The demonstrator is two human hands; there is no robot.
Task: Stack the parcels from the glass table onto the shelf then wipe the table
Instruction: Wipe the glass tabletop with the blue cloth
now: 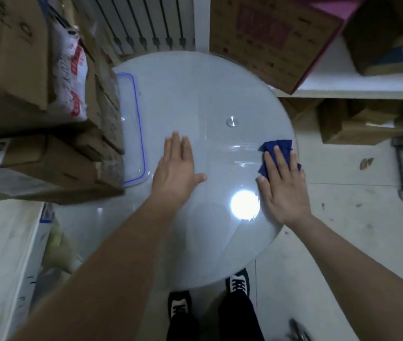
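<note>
Looks down on a round glass table, with the left hand lying flat near its centre, fingers straight and close together, thumb out toward 3 o'clock, holding nothing. Shows the right hand at the table's 3 o'clock rim, fingers slightly spread and pressing flat on a blue cloth, partly hidden beneath them. Finds brown parcels on the white shelf at 1 to 2 o'clock, cut off by the frame, print too blurred to read, and a lamp glare washing out the glass at 5 o'clock.
</note>
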